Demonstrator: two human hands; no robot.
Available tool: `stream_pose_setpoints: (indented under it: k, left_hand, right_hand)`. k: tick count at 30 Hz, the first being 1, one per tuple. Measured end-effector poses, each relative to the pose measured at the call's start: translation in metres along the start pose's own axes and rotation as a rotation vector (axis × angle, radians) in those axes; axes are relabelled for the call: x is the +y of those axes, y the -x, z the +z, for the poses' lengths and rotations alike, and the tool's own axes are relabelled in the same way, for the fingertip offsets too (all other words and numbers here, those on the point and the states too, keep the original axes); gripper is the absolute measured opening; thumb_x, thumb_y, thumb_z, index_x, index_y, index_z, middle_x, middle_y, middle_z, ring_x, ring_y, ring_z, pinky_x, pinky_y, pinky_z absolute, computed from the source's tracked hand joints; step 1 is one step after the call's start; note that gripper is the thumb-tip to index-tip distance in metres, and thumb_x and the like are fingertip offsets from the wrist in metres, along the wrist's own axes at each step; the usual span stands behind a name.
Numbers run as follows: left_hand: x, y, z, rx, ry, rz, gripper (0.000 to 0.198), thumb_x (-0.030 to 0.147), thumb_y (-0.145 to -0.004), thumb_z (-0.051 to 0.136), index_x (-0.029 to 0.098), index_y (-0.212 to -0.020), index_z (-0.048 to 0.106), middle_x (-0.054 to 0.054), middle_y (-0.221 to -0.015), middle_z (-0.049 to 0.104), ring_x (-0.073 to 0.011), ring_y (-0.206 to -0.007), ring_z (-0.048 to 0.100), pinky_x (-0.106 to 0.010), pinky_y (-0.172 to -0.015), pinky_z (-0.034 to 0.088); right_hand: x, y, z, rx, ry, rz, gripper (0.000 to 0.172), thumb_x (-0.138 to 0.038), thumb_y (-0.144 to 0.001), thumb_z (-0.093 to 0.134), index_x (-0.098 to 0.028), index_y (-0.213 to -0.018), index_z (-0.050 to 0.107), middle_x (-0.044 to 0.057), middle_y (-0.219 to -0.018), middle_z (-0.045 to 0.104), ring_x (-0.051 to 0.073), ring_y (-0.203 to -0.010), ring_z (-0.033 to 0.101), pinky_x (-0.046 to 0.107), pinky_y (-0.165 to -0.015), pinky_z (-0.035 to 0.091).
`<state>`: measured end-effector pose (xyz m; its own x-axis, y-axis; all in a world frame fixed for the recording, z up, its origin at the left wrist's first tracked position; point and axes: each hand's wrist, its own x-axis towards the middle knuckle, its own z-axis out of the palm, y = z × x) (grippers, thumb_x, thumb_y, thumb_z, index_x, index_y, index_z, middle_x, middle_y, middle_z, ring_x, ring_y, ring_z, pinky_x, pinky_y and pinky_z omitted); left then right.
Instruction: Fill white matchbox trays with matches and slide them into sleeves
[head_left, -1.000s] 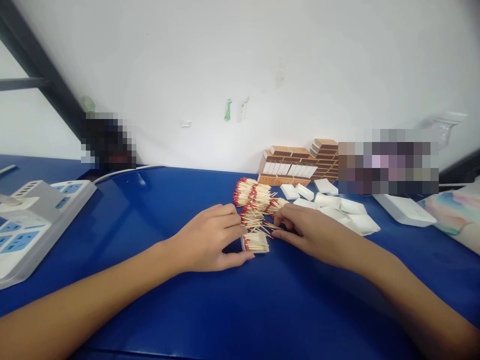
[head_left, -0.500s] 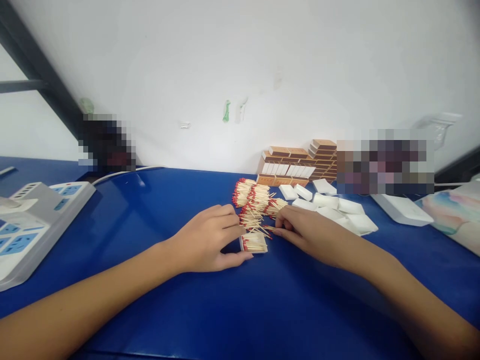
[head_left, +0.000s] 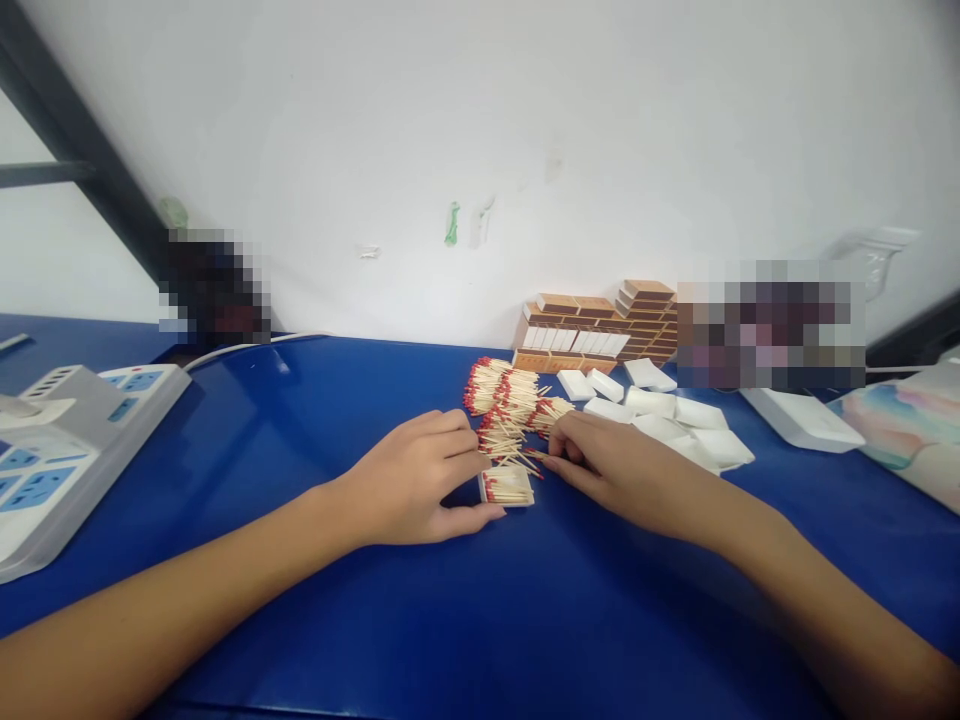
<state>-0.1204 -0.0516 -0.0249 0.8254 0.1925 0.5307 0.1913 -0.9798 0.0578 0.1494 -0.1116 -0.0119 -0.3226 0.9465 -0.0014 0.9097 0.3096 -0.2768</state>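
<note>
A small white matchbox tray [head_left: 529, 499] lies on the blue table, partly filled with red-tipped matches. My left hand [head_left: 420, 480] grips its left side, thumb at the near edge and fingers at the far edge. Just beyond the tray spreads a loose pile of matches [head_left: 510, 400], heads mostly to the left. At the pile's right side, my right hand [head_left: 607, 460] pinches a few matches [head_left: 533, 454] between thumb and forefinger. Its other fingers are curled, and how many matches it holds is hidden.
White empty trays [head_left: 660, 403] lie heaped behind my right hand. Brown matchbox sleeves and boxes [head_left: 577, 340] are stacked against the wall. A power strip [head_left: 90, 440] stands at the left, and a white box [head_left: 806, 420] lies to the right.
My right hand has shifted very slightly to the left, towards the tray. The left hand and the tray stay where they were.
</note>
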Motion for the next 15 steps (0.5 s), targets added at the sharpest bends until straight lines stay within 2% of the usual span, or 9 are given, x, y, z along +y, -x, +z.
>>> stream_pose_setpoints:
  k: [15]
  left_hand:
    - [-0.0007,0.0007,0.0009,0.003,0.005,0.006,0.033,0.044,-0.097,0.066,0.011,-0.095,0.074,-0.008,-0.085,0.068,-0.0213,-0.082,0.061,-0.036,-0.077,0.052]
  right_hand:
    - [-0.0009,-0.0010,0.0012,-0.007,-0.007,0.002,0.019,-0.031,-0.104,0.052,-0.022,-0.087,0.056,0.004,-0.086,0.066,0.019,-0.074,0.057,0.032,-0.064,0.038]
